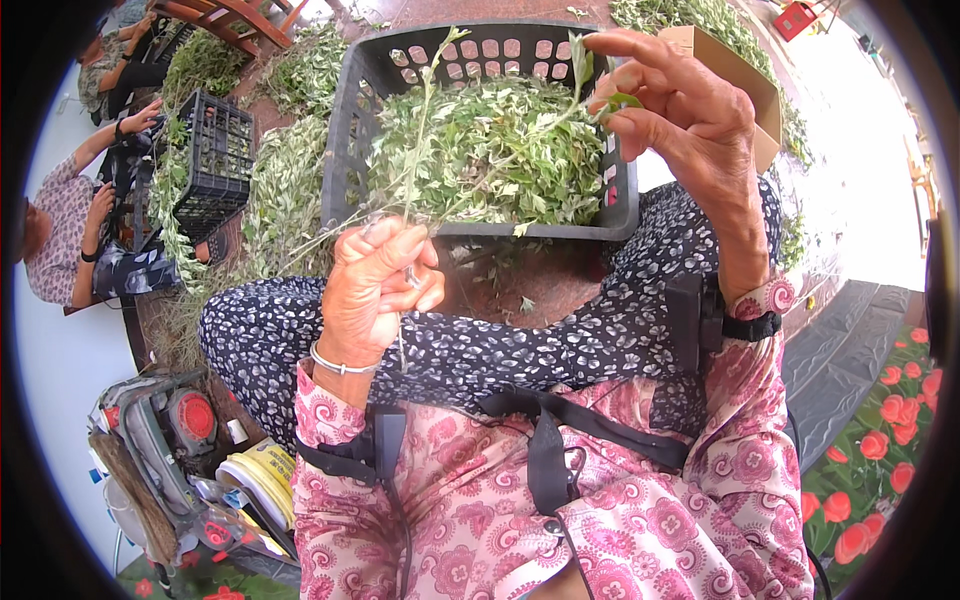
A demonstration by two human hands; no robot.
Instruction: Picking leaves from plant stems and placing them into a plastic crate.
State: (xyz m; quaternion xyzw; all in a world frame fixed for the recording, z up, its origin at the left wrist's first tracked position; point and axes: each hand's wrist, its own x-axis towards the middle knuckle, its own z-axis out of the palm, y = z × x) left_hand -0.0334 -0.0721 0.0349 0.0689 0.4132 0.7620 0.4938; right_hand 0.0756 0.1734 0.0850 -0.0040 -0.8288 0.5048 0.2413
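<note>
My left hand [376, 290] is closed round the lower part of a thin leafy stalk [423, 130], which stands up from the fist. A few finer stems poke out beside the fingers. Raised at the upper right, my right hand [690, 125] has thumb and fingers bent round a small green leaf [622, 101]; another leafy tip [582, 62] shows beside its fingertips. Beyond both hands sits a black plastic crate [480, 231] with slotted walls. A heap of loose green leaves [490, 150] fills much of it.
Piles of leafy stalks [285, 175] lie left of the crate. A cardboard box [735, 75] stands at its right. Further left, a person [75, 225] sits by another black crate [215, 150], with a second person behind. A grey-and-red machine [190, 415] stands at lower left.
</note>
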